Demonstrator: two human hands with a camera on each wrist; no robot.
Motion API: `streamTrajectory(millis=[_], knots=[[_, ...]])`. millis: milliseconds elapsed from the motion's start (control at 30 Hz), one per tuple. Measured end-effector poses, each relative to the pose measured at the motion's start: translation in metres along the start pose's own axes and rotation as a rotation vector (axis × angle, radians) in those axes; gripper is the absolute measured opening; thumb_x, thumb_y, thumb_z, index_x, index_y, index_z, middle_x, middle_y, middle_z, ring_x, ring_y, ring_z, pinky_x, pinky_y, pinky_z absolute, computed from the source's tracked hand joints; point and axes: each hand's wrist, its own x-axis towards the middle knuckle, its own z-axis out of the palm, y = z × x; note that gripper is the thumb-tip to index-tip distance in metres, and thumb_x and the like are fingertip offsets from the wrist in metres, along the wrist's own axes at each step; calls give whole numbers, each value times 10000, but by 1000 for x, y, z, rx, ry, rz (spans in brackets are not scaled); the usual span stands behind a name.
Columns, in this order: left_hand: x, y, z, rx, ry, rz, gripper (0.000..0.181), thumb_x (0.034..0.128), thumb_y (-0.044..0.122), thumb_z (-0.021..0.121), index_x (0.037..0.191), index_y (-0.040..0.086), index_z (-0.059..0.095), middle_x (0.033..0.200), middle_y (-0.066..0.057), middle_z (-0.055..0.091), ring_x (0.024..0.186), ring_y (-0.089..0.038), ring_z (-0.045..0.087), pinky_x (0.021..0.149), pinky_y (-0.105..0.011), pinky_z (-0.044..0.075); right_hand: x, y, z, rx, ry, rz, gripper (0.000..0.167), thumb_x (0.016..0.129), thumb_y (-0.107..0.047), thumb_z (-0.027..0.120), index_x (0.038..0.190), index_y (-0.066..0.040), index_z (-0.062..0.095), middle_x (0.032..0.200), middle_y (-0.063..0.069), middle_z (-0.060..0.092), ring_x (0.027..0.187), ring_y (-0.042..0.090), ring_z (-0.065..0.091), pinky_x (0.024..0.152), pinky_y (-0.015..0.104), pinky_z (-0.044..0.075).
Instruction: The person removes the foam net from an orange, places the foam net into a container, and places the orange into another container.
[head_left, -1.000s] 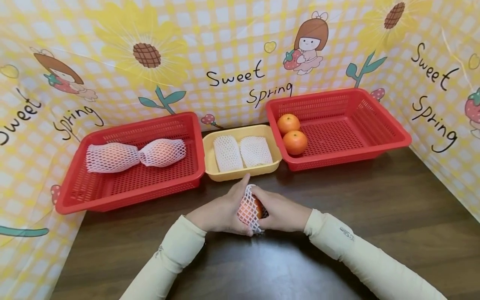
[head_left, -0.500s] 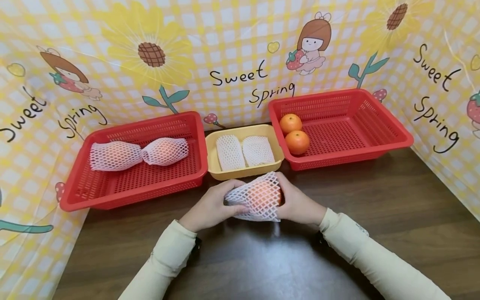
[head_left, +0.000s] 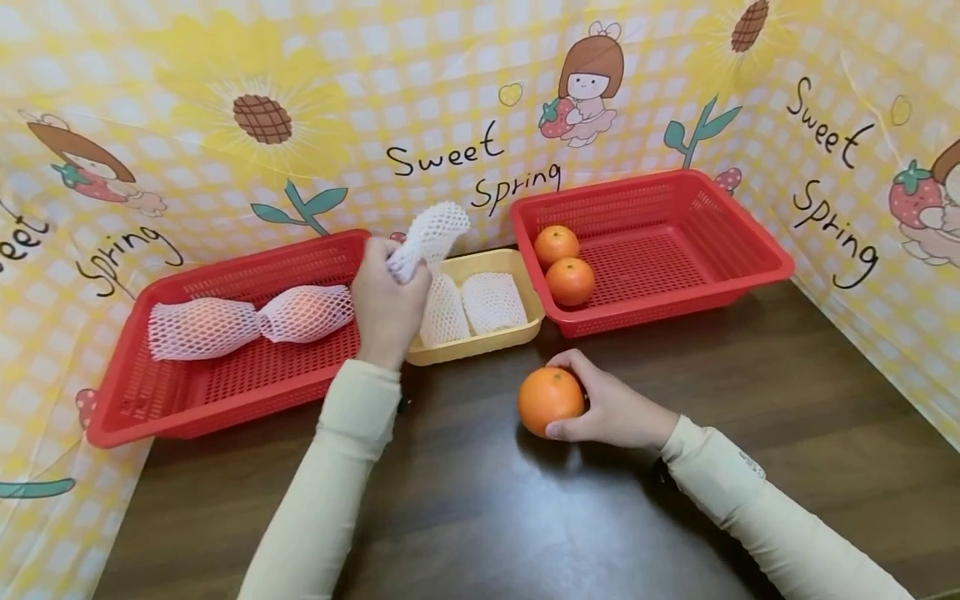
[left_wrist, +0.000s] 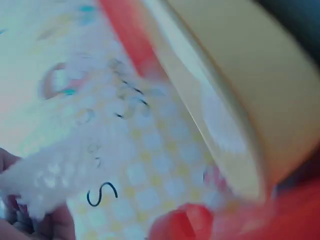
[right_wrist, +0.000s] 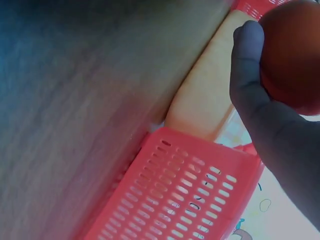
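My left hand point(head_left: 392, 300) grips a white foam net sleeve point(head_left: 435, 232) above the left end of the yellow tray point(head_left: 480, 343). The sleeve looks flat, with no fruit in it; in the left wrist view it is blurred at the lower left. Over the table in front of the tray, my right hand point(head_left: 611, 404) holds a bare orange point(head_left: 551, 402) between thumb and fingers. The right wrist view shows the thumb point(right_wrist: 247, 55) along the side of that orange. Two more foam net sleeves, one of them the right sleeve point(head_left: 493, 302), lie in the tray.
At the left, a red basket point(head_left: 247, 410) holds two netted fruits, such as the left one point(head_left: 201, 327). Another red basket point(head_left: 675, 302) at the right holds two bare oranges, the nearer orange point(head_left: 570, 282) and one behind. A patterned cloth point(head_left: 442, 75) stands behind everything on the dark table point(head_left: 465, 500).
The net sleeve has come off the orange. My left hand has moved up and away with the sleeve to above the tray, while my right hand keeps the bare orange.
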Motion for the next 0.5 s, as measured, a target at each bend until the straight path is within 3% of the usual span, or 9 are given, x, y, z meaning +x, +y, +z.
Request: streamTrajectory(millis=[67,133,200,267,400,433,500], knots=[[5,-3,22,211,-29,132,187,813,44,704,948,3,581,827,-155,618,734,-346,582,651,-469,457,1,0,3,-34,-14,-1,697,761,-325,870,1299,-189,447,1127,8,630,934,177,635,845,418,502],[5,-8,46,372,-98,256,169,801,17,706,918,17,584,807,-152,613,723,-384,596,635,-504,466,2,0,5,-63,-15,-12,703,756,-331,870,1301,-191,449,1115,-4,634,918,160,636,834,404,504],[3,-12,67,470,-229,303,163,820,23,707,935,32,591,808,-138,625,712,-375,613,609,-489,485,3,-2,8,-84,-13,-24,705,755,-335,870,1302,-192,449,1107,-13,635,909,149,636,829,395,506],[1,-16,79,450,-433,231,172,856,95,715,971,52,595,845,-113,636,747,-331,622,638,-456,500,4,-3,11,-101,-13,-40,706,756,-344,868,1303,-189,449,1102,-19,633,907,142,633,827,389,506],[2,-24,88,274,-882,23,358,968,390,668,1101,58,657,1020,-89,682,950,-257,637,846,-413,507,3,-4,11,-114,-1,-45,710,756,-352,867,1307,-193,448,1100,-25,633,914,137,631,835,388,502],[3,-26,89,232,-962,-9,402,1000,434,610,1102,51,672,1056,-92,685,999,-250,630,898,-406,489,2,-4,9,-116,3,-45,711,756,-349,868,1308,-191,448,1100,-23,634,917,138,631,837,389,501],[4,-28,91,188,-1064,-9,463,1056,445,496,1148,44,707,1128,-109,696,1097,-258,626,980,-401,459,0,-4,7,-119,10,-39,711,752,-340,869,1307,-194,449,1100,-22,635,919,141,631,841,390,500]])
